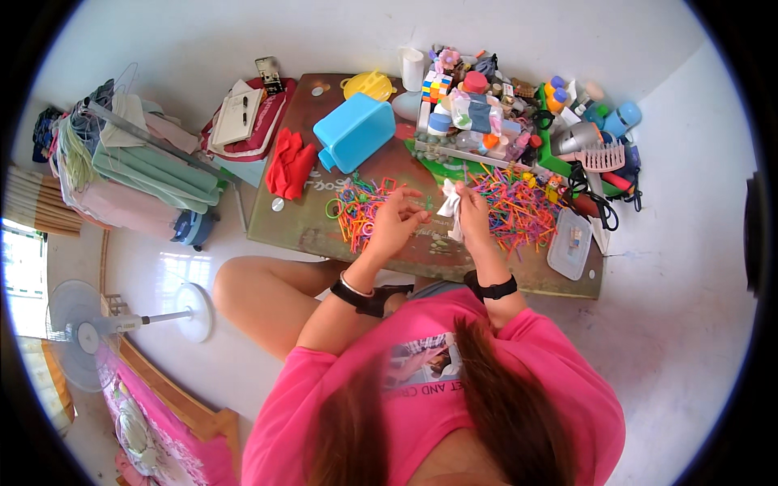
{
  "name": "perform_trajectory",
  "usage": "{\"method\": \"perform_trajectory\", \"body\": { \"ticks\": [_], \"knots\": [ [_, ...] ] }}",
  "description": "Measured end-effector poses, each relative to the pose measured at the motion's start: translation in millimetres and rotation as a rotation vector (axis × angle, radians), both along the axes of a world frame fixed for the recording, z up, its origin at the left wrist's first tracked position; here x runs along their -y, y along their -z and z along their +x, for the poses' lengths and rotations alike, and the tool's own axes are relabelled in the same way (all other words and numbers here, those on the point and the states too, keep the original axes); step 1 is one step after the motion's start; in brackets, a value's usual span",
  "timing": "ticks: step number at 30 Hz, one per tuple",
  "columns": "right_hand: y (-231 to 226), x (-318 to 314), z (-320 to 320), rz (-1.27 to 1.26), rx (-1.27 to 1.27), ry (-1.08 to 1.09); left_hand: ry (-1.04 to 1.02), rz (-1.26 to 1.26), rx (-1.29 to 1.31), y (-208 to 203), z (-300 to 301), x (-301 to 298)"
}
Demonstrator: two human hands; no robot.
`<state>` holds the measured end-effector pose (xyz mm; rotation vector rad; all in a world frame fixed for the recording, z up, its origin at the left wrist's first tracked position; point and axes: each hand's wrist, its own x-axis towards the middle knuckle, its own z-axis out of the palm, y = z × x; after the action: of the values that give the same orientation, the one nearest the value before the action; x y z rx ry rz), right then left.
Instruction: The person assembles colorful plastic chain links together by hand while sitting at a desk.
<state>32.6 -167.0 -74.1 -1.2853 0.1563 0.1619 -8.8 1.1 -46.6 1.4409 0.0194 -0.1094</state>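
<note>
My right hand (473, 214) is closed on a white cloth (450, 202), which looks crumpled or bow-shaped and hangs down from the fingers. Just left of it, my left hand (395, 223) has its fingers apart and slightly curved, with nothing plainly held in it. Both hands are over the near middle of a low, dark printed table (316, 231). A pile of small colourful plastic sticks and rings (356, 212) lies beside my left hand. To the right of my right hand spreads a larger pile of similar colourful pieces (519, 206).
Behind the hands lie a blue plastic container (354, 130), a yellow lid (369, 84) and red cloth (289, 164). A crowded box (438, 142) of small items fills the back right. A clear plastic tub (570, 245) sits at right; a fan (85, 334) stands left.
</note>
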Motion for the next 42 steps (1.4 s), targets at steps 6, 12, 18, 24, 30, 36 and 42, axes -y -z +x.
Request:
{"method": "perform_trajectory", "body": {
  "ticks": [6,12,18,24,30,36,42],
  "knots": [
    [-11,-22,-23,-0.176,0.149,-0.257,-0.014,0.247,0.077,3,1,-5],
    [-11,-18,-19,-0.628,0.449,-0.167,0.097,0.179,0.006,7,-2,-6],
    [-9,-12,-18,-0.5,0.248,-0.175,0.16,0.161,-0.02,3,-4,-3],
    [-11,-20,-21,-0.407,0.233,-0.124,0.163,0.188,0.006,3,-5,-7],
    [-8,-14,-12,-0.267,0.017,-0.076,0.162,0.305,0.013,5,-1,-11],
    [0,0,-7,-0.149,-0.094,-0.065,0.085,0.492,0.125,-16,-5,-11],
    [-3,-23,-20,-0.286,0.148,-0.361,-0.036,0.606,0.21,-2,-5,-10]
  ]
}}
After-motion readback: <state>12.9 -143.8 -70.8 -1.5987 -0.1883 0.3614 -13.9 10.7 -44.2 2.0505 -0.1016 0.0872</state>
